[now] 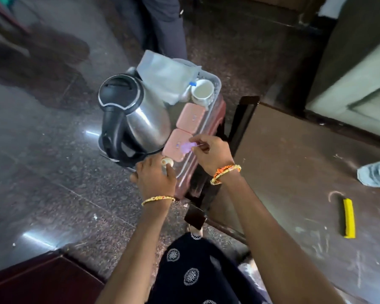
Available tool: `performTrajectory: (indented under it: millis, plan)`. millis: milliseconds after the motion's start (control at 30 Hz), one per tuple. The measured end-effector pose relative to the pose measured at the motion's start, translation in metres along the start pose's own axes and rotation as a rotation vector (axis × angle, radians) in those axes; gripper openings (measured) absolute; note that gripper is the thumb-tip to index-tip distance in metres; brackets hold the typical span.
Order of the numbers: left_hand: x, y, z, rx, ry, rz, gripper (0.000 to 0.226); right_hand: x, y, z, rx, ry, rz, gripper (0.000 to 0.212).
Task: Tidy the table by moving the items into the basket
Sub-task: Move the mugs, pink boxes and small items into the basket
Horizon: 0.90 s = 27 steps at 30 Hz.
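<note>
A grey plastic basket (215, 84) stands on a pink stool (219, 113) beside the table. It holds a steel electric kettle (138, 119), a pale cloth bag (165, 77), a white cup (203, 89) and two pink boxes (191, 116). My right hand (208, 153) pinches a small purple spoon-like item (184, 147) over the nearer pink box (173, 150). My left hand (155, 176) is at the basket's near corner, fingers around a small cream round object (167, 161).
The brown table (294, 172) lies to the right with a yellow brush (348, 218) and a crumpled clear wrapper (376, 174) on it. A person's legs (162, 25) stand behind the basket. Polished stone floor spreads to the left.
</note>
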<state>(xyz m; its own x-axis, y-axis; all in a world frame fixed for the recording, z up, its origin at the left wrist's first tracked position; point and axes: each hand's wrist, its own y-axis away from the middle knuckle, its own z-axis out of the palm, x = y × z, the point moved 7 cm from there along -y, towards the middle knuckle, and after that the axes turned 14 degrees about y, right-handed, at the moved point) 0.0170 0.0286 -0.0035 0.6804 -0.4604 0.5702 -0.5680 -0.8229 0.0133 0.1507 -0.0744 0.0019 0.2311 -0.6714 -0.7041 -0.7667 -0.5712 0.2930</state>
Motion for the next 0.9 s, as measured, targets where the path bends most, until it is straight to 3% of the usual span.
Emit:
performTrajectory:
  millis: [200, 433, 767, 900]
  plan:
    - [-0.028, -0.023, 0.010, -0.272, -0.290, -0.013, 0.018, -0.028, -0.002, 0.054, -0.286, 0.322, -0.108, 0.022]
    - [-0.028, -0.033, 0.023, -0.401, -0.424, -0.157, 0.014, -0.040, 0.000, 0.088, -0.247, 0.908, -0.245, 0.026]
    - [-0.025, -0.037, 0.022, -0.387, -0.333, -0.162, 0.015, -0.045, -0.005, 0.100, -0.196, 0.920, -0.208, 0.032]
    - [-0.013, -0.028, 0.005, -0.220, -0.109, -0.071, 0.018, -0.030, 0.013, 0.062, -0.017, 0.608, -0.177, 0.021]
